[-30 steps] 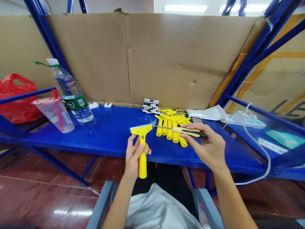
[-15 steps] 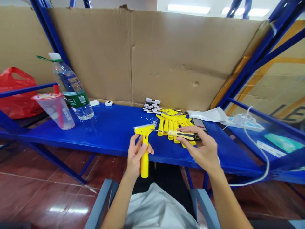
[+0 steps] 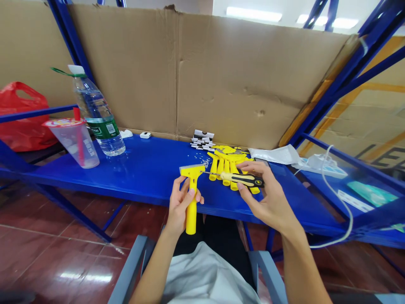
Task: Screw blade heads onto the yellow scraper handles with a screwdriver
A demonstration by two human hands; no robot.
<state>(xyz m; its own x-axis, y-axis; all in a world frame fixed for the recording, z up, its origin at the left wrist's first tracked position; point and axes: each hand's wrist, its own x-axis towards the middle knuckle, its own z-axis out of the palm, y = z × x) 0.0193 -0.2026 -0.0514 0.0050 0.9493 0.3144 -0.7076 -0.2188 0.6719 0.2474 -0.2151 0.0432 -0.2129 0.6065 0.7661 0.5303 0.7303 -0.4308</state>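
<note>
My left hand [image 3: 180, 207] grips a yellow plastic scraper [image 3: 191, 194] by its handle, head up, just in front of the blue shelf's [image 3: 148, 173] edge. My right hand [image 3: 268, 198] holds a screwdriver [image 3: 240, 178] with a yellow-and-black handle; its thin metal shaft points left and its tip meets the right end of the scraper head. Behind the screwdriver lies a pile of several more yellow scrapers [image 3: 226, 162] on the shelf. A small heap of tiny screws [image 3: 206, 162] sits just behind the scraper head.
A water bottle [image 3: 96, 114] and a plastic cup with a red straw [image 3: 74, 141] stand at the shelf's left. A stack of small black-and-white packets [image 3: 202, 140] lies by the cardboard wall [image 3: 202, 80]. A clear bag [image 3: 278, 154], white cable [image 3: 340, 190] and red bag [image 3: 22, 118] flank the scene.
The screwdriver has shifted left, bringing its tip onto the scraper head. The view has drifted slightly, and both hands sit a little higher in the frame.
</note>
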